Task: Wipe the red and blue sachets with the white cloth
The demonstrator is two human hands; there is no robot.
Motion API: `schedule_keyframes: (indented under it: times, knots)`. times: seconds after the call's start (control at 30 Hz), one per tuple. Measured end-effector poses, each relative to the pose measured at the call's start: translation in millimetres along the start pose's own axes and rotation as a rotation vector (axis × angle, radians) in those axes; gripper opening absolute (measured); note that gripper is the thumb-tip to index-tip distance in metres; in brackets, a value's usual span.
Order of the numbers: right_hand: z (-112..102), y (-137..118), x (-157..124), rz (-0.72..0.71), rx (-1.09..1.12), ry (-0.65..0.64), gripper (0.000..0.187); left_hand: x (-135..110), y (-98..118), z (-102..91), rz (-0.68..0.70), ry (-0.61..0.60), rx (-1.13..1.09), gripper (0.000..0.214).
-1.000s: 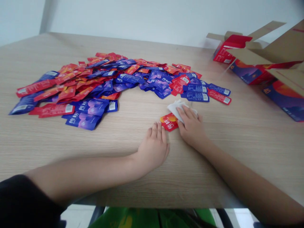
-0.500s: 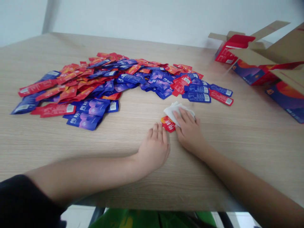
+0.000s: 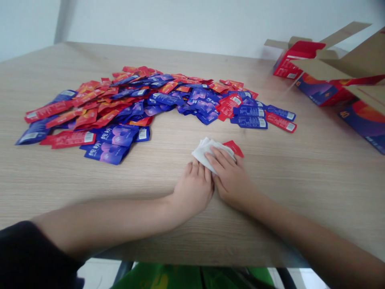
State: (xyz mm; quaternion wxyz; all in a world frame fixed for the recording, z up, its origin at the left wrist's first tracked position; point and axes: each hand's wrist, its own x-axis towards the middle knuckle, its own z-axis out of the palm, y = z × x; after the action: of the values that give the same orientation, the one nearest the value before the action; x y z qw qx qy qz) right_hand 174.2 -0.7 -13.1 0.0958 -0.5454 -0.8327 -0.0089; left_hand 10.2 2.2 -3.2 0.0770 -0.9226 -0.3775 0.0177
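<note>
The left hand [image 3: 192,188] lay flat and empty on the wooden bench [image 3: 303,180], fingertips just beside a white cloth [image 3: 207,153]. The open right hand [image 3: 230,178] pressed on that cloth, which partly covered a red sachet [image 3: 233,147].

Worktop [image 3: 315,168], light wood grain. Loose heap of red and blue foil sachets [image 3: 126,100] across its mid-left. Far right: opened cardboard carton [image 3: 357,60] with printed blue-red panels, small red box [image 3: 288,60] beside it. White wall [image 3: 180,24] behind.
</note>
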Motion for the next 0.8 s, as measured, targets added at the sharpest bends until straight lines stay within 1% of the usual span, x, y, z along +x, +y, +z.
schedule_keyframes:
  times: [0.03, 0.07, 0.17, 0.2, 0.23, 0.27, 0.37, 0.4, 0.43, 0.5, 0.57, 0.6, 0.63, 0.67, 0.7, 0.8]
  knots:
    - [0.3, 3.5, 0.8, 0.017, 0.011, 0.0, 0.051, -0.2, 0.0, 0.1, 0.001, 0.002, 0.001, 0.051]
    - [0.8, 9.8, 2.8, 0.065, 0.013, 0.015, 0.051, -0.5, 0.2, 0.6, 0.002, 0.008, 0.009, 0.052]
    - [3.7, 29.8, 10.1, 0.277, -0.012, 0.106, 0.052, -1.5, 1.2, 3.1, 0.003, 0.032, 0.034, 0.054]
    - [4.7, 31.6, 11.2, 0.317, -0.023, 0.13, 0.052, -1.7, 1.5, 3.8, 0.002, 0.04, 0.034, 0.055]
    - [5.6, 29.4, 11.3, 0.316, -0.032, 0.14, 0.052, -1.8, 1.6, 4.3, 0.0, 0.048, 0.033, 0.055]
    - [6.1, 23.9, 10.4, 0.273, -0.035, 0.132, 0.052, -1.7, 1.6, 4.6, -0.004, 0.057, 0.029, 0.055]
    - [5.1, 2.0, 5.5, 0.048, -0.008, 0.05, 0.051, -0.8, 0.9, 3.9, -0.003, 0.054, 0.004, 0.05]
    - [4.2, -1.2, 4.5, 0.008, 0.008, 0.03, 0.052, -0.6, 0.6, 3.4, -0.001, 0.049, -0.002, 0.049]
    - [3.4, -0.5, 4.4, 0.003, 0.018, 0.021, 0.052, -0.4, 0.4, 3.1, -0.002, 0.045, -0.005, 0.049]
    - [2.9, 10.7, 6.1, 0.107, 0.011, 0.045, 0.052, -0.3, 0.3, 2.9, -0.003, 0.042, -0.002, 0.052]
    - [4.3, 24.5, 8.5, 0.274, -0.024, 0.099, 0.052, -0.4, 0.6, 3.1, -0.004, 0.035, 0.002, 0.056]
    - [5.5, 28.1, 9.1, 0.332, -0.043, 0.121, 0.053, -0.3, 0.7, 3.3, -0.003, 0.028, 0.001, 0.056]
    - [6.7, 27.8, 9.1, 0.352, -0.058, 0.132, 0.053, -0.3, 0.8, 3.3, -0.005, 0.024, -0.001, 0.057]
    - [7.8, 24.0, 8.4, 0.329, -0.066, 0.131, 0.053, -0.1, 0.8, 3.1, -0.007, 0.025, -0.002, 0.056]
    - [8.6, 17.5, 7.3, 0.269, -0.067, 0.117, 0.052, 0.0, 0.7, 2.8, -0.006, 0.024, -0.004, 0.055]
    - [7.8, 0.0, 4.4, 0.039, -0.017, 0.049, 0.052, 0.2, 0.1, 1.2, 0.002, 0.014, -0.017, 0.051]
